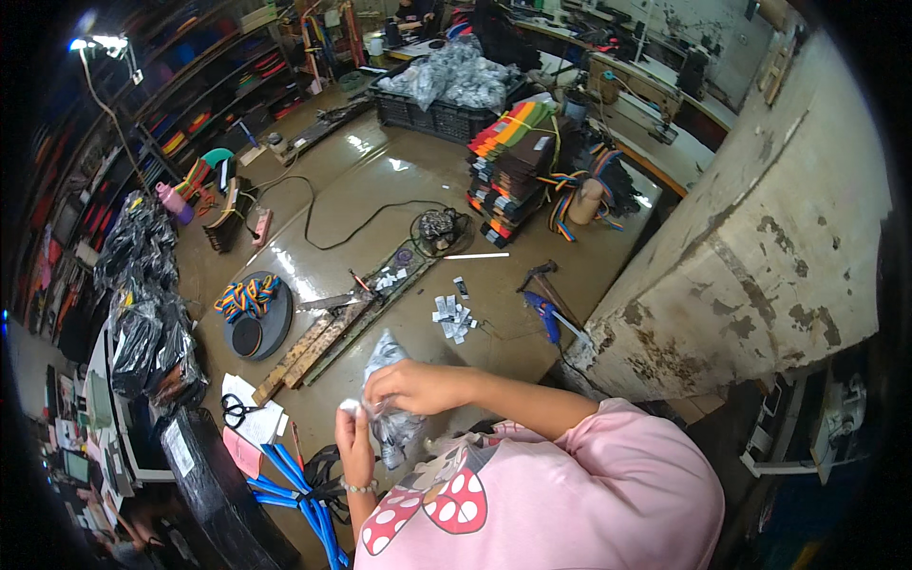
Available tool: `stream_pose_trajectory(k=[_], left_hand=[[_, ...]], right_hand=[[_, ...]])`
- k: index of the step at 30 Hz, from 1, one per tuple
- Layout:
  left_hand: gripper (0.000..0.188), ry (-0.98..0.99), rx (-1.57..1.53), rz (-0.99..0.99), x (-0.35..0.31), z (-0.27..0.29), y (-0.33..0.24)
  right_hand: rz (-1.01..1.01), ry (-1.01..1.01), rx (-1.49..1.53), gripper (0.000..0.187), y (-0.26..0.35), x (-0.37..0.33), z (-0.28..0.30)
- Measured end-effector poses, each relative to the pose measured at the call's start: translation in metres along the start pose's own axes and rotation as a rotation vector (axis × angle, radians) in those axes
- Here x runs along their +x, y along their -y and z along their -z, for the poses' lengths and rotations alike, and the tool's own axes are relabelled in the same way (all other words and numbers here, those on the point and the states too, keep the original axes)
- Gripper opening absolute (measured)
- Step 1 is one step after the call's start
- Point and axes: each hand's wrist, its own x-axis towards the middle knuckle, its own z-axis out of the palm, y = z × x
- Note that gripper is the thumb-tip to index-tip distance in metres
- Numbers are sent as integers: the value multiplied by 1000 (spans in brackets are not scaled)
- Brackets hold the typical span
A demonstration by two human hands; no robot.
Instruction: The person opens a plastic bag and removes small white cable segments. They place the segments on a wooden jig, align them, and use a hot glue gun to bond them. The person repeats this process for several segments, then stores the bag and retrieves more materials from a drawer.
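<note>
A clear, crinkled plastic bag [388, 351] with dark and grey contents lies on the table right in front of my body. My right hand [413, 387] reaches across it from the right, its fingers closed on the plastic at the bag's middle. Just left of it, my left hand [355, 445] is raised with thumb and fingers pinched together. A small white piece [350, 407] shows at its fingertips; whether it is part of the bag or a wrapping on a finger, I cannot tell. Both hands nearly meet beside the bag.
Small white labels [453, 318] lie beyond the bag, with a glue gun [544, 313] and a hammer [543, 275] to their right. Wooden strips [318, 347], a webbing roll [258, 328], scissors [237, 410] and blue straps [302, 489] lie left. Stacked folded straps [513, 171] stand farther back.
</note>
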Motion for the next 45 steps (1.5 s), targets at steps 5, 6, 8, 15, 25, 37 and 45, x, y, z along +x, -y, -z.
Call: stream_pose_trajectory(k=[5,6,8,15,25,37,45], left_hand=[[25,196,-143,93,18,-6,-14],[27,232,-148,97,20,-7,-14],[34,249,-177,60,20,-6,-11],[31,423,-199,298,17,7,20],[22,176,616,-168,14,6,85],[15,-64,564,12,-1,4,127],[51,187,-112,214,-5,16,94]], right_hand=[[86,30,-82,16,3,3,25],[101,55,-46,14,-1,5,31],[36,149,84,13,-17,7,38],[-367,169,793,53,-84,-30,1],[-485,-15,485,35,-159,-72,-52],[-310,-179,-205,58,-146,-76,-87],[-989,-425,864,61,-106,-108,-95]])
